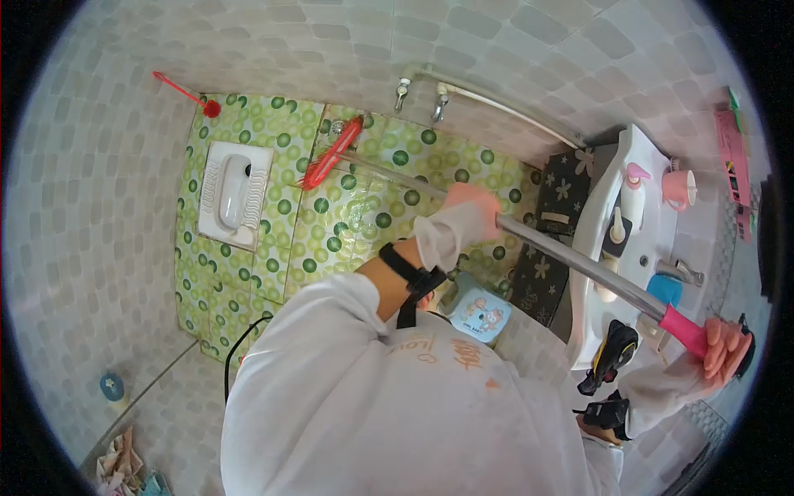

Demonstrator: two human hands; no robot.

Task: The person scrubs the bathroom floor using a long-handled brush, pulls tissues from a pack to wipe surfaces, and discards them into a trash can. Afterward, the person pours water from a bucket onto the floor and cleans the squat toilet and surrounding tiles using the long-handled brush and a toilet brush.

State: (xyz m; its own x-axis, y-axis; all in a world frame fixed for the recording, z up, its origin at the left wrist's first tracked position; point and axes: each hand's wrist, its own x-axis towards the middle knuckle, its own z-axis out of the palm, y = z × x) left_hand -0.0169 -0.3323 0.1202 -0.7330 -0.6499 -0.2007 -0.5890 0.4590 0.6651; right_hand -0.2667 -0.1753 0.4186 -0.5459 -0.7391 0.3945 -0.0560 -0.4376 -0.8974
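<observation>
A long-handled floor brush with a red bristled head (335,153) spans the view, its silver pole (579,264) slanting down to a pink grip. The head rests on the green-circle tiled floor (347,223) near the drain. My left hand (471,211), in a pink glove with a whitish cuff, is closed around the middle of the pole. At the far right, my right hand (721,355), gloved too, wraps the pink grip end. A white squat toilet (236,195) lies left of the brush head.
A white washbasin (645,240) with bottles and a pink cup (679,190) stands at right. Taps (440,107) and a pipe line the far wall. A red toilet brush (212,108) leans in the corner. A light-blue container (480,310) stands near my body.
</observation>
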